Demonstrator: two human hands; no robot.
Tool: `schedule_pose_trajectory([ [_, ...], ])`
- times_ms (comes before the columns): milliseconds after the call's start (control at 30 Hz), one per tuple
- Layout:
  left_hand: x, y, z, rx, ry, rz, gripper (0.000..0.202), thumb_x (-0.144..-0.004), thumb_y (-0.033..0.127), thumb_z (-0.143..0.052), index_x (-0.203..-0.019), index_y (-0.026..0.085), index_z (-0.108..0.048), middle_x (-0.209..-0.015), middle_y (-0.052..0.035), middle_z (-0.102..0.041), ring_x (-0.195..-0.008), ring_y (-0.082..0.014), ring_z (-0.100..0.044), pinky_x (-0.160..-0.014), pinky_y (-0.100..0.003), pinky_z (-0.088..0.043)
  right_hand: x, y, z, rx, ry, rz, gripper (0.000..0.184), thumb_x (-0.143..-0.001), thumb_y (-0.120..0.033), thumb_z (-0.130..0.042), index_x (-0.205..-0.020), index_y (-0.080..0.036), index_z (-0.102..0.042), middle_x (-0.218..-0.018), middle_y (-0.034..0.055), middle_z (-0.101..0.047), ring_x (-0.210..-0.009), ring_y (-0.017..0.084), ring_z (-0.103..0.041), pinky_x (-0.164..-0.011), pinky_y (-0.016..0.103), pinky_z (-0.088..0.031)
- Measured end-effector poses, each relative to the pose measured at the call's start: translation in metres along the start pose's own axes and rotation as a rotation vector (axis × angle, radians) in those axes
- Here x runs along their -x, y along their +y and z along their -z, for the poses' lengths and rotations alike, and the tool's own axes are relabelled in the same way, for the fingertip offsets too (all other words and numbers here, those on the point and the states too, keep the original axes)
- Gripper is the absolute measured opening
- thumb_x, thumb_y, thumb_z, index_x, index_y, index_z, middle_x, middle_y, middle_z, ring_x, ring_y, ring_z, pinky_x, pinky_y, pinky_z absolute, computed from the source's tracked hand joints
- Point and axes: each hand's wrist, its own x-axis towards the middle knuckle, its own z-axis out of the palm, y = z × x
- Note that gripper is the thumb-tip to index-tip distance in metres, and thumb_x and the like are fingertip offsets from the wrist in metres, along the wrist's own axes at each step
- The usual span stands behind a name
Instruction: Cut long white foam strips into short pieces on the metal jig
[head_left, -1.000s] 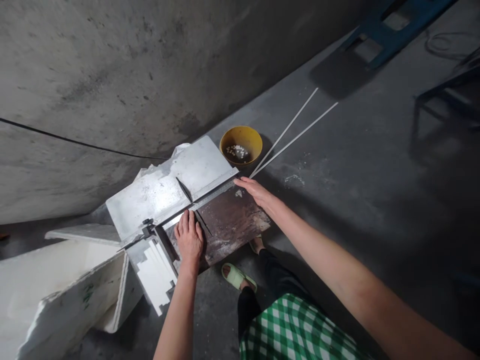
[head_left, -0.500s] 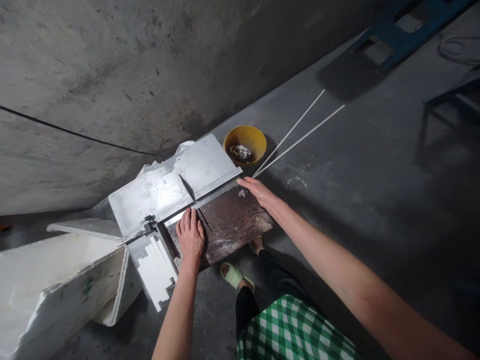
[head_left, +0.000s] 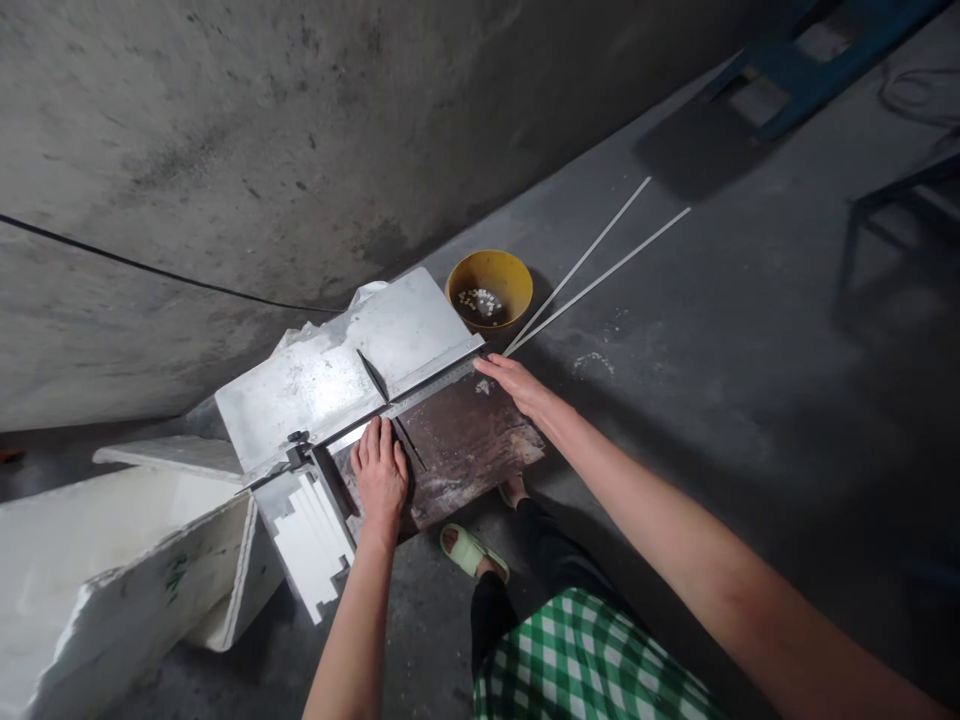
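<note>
My left hand (head_left: 380, 475) lies flat on the dark brown sliding board (head_left: 465, 430) of a small table saw, its fingers stretched towards the metal fence (head_left: 435, 378). Close to the fingertips, a dark blade (head_left: 373, 374) stands in the slot of the metal saw table (head_left: 420, 315). My right hand (head_left: 511, 380) is at the fence's right end with straight fingers, its fingertips touching there. Two long thin white strips (head_left: 600, 272) run out from beside these fingers and spread apart to the upper right. Their near ends are hidden along the fence.
A yellow bowl (head_left: 517, 285) with small white pieces stands behind the saw. Several white strips (head_left: 311, 540) lie stacked at the saw's left. White broken-edged panels (head_left: 150, 580) lean at far left. A blue stool (head_left: 802, 80) stands upper right, and a black cable (head_left: 165, 267) crosses the wall.
</note>
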Motion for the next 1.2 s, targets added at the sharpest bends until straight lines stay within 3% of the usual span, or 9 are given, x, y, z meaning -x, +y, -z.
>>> schedule_pose_trajectory([
  [267,0.0001,0.0005,0.0015,-0.006,0.000,-0.002,0.046,-0.099,0.026,-0.039,-0.143,0.015,-0.048,-0.145,-0.0129,-0.050,-0.133,-0.0276,-0.045,-0.109,-0.046,-0.034,-0.0005,0.0004,0.0000,-0.027,-0.020,0.008,0.027,-0.077,-0.036,-0.075,-0.099,-0.020,-0.071,-0.113,0.0097,-0.072,-0.117,0.028,-0.061,-0.105,0.043,-0.047],
  [467,-0.0009,0.0009,0.0011,0.000,0.001,-0.002,0.046,-0.098,0.026,-0.041,-0.142,0.014,-0.048,-0.145,-0.0134,-0.051,-0.133,-0.0274,-0.045,-0.109,-0.045,-0.033,0.0000,0.0010,0.0015,-0.012,-0.042,0.045,0.031,-0.078,-0.039,-0.074,-0.101,-0.018,-0.072,-0.116,0.0120,-0.071,-0.117,0.029,-0.061,-0.105,0.045,-0.045],
  [800,-0.0003,0.0012,0.0008,0.003,0.003,0.002,0.046,-0.098,0.025,-0.042,-0.142,0.014,-0.047,-0.145,-0.0135,-0.050,-0.134,-0.0269,-0.044,-0.110,-0.044,-0.032,0.0027,0.0035,0.0008,0.032,-0.066,0.079,0.039,-0.077,-0.049,-0.072,-0.097,-0.016,-0.071,-0.107,0.0102,-0.073,-0.111,0.027,-0.062,-0.098,0.039,-0.048],
  [900,-0.0006,0.0020,0.0010,-0.023,0.008,-0.011,0.046,-0.098,0.025,-0.042,-0.142,0.012,-0.047,-0.145,-0.0135,-0.050,-0.133,-0.0269,-0.044,-0.110,-0.045,-0.032,0.0026,0.0027,0.0004,0.028,-0.021,0.038,0.041,-0.073,-0.049,-0.075,-0.099,-0.017,-0.071,-0.108,0.0104,-0.073,-0.113,0.027,-0.061,-0.100,0.038,-0.046],
  [1200,0.0001,0.0000,0.0003,-0.056,0.016,-0.032,0.046,-0.098,0.024,-0.042,-0.141,0.011,-0.048,-0.145,-0.0134,-0.050,-0.133,-0.0268,-0.044,-0.109,-0.044,-0.033,0.0040,0.0034,0.0000,-0.028,-0.068,0.077,0.039,-0.073,-0.049,-0.075,-0.094,-0.017,-0.072,-0.103,0.0075,-0.073,-0.105,0.024,-0.062,-0.090,0.031,-0.046],
])
